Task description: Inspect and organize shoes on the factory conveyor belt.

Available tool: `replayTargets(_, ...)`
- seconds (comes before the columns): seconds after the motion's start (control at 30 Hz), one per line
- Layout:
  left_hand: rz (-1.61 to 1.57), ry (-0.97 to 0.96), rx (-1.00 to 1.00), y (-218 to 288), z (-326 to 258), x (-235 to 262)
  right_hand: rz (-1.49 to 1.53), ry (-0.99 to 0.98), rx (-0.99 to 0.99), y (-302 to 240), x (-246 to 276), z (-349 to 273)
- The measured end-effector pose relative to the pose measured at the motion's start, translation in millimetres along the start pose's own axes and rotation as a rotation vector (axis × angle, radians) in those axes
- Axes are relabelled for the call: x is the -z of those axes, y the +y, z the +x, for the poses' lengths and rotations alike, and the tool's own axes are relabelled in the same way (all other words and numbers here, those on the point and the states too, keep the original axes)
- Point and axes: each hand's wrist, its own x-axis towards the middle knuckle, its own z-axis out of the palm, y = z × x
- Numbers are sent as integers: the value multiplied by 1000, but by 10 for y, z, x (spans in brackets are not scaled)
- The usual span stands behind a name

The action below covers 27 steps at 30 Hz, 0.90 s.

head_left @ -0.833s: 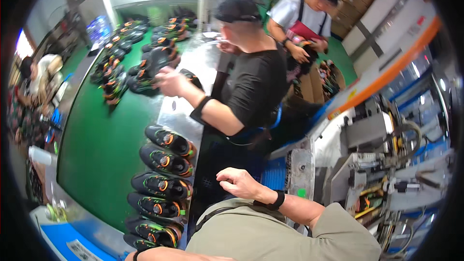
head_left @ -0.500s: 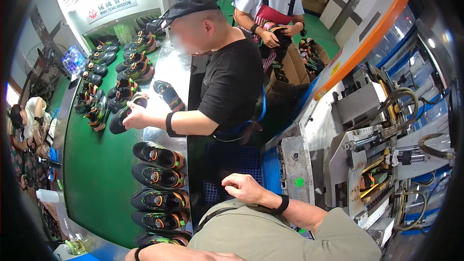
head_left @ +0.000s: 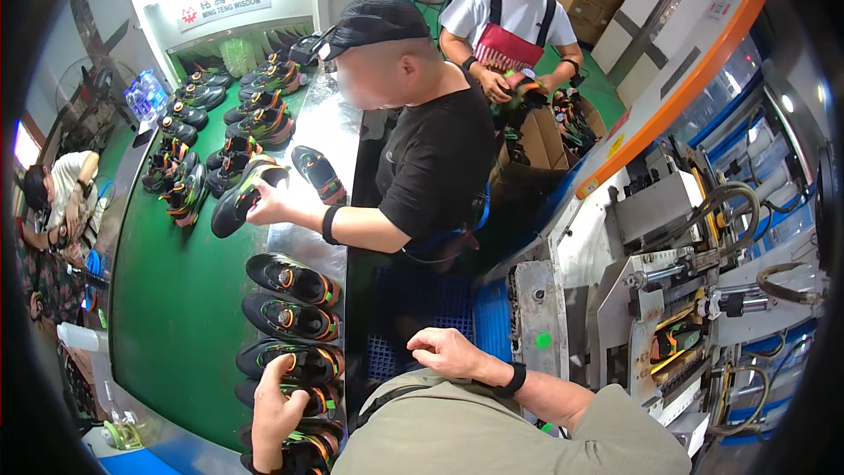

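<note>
My left hand [head_left: 277,409] is over the near end of a row of black shoes with orange and green trim. Its thumb and finger are apart, and no shoe is in its grasp. Nearest to its fingertips is a black shoe [head_left: 286,357]; another shoe [head_left: 316,398] lies partly behind the hand. My right hand [head_left: 447,354] hangs in front of my body, fingers loosely bent and apart, holding nothing. Farther along the row lie two more shoes, the far one [head_left: 290,278] and its neighbour [head_left: 290,317].
Across the green belt [head_left: 167,299], a co-worker in black [head_left: 444,149] holds a shoe [head_left: 246,198]. More shoes [head_left: 264,123] stand beyond. Another person in a red apron [head_left: 514,44] stands by cardboard boxes [head_left: 545,136]. A machine [head_left: 659,299] with hoses is on my right.
My left hand has risen from the lower edge and moved left over the shoe row. The right hand stays about where it was. The co-worker's shoe has tilted.
</note>
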Motion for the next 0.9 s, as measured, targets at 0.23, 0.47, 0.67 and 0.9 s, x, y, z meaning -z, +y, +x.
replayTargets(0.23,313,156,141,-1090,-450,-383,177,52,-144,97,73,47)
replayTargets(0.47,369,100,90,-1125,-528,-477,439,489,-267,4,909,18)
replayTargets(0.67,397,111,90,-1261,-586,-466,611,834,-249,138,1550,-148)
replayTargets(0.9,412,176,107,-1379,-576,-408,559,1039,-113,151,2285,-253)
